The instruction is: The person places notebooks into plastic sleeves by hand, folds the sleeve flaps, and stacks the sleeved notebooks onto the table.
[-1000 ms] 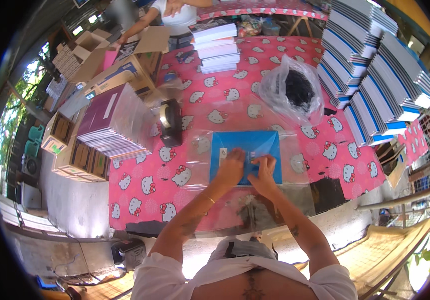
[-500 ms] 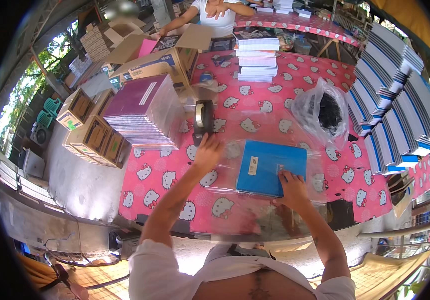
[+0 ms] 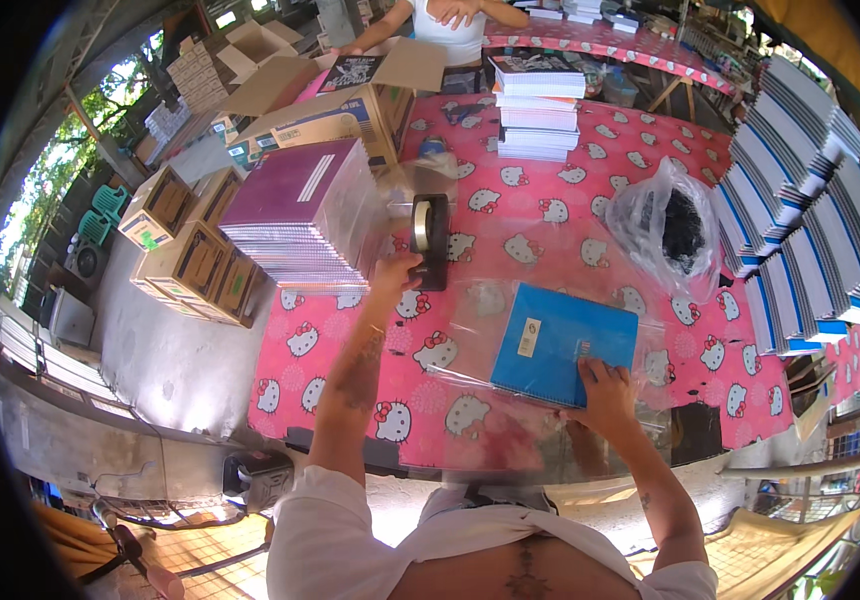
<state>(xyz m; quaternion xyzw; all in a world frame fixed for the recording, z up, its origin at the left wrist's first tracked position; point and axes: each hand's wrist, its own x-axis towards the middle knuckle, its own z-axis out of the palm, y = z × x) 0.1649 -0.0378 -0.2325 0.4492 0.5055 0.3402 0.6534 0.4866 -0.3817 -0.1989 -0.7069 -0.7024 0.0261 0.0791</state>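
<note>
A blue spiral notebook with a small pale label lies slightly turned on a clear plastic sheet, near the front of the table. My right hand grips its near edge, fingers bent over the cover and thumb at the rim. To the left, my left hand is against the near left side of a black tape dispenser, its fingers partly spread and closed on nothing. A roll of tape sits in the dispenser. Just beyond that hand stands a tall stack of purple notebooks.
A crumpled clear bag with something black inside rests at right, before high stacks of notebooks. More notebooks and an open carton stand at the far side, where another person is. Closed boxes are left of the table.
My left hand has shifted from the dispenser's near end to its left side. My right hand stays on the blue notebook. The whole view has moved slightly.
</note>
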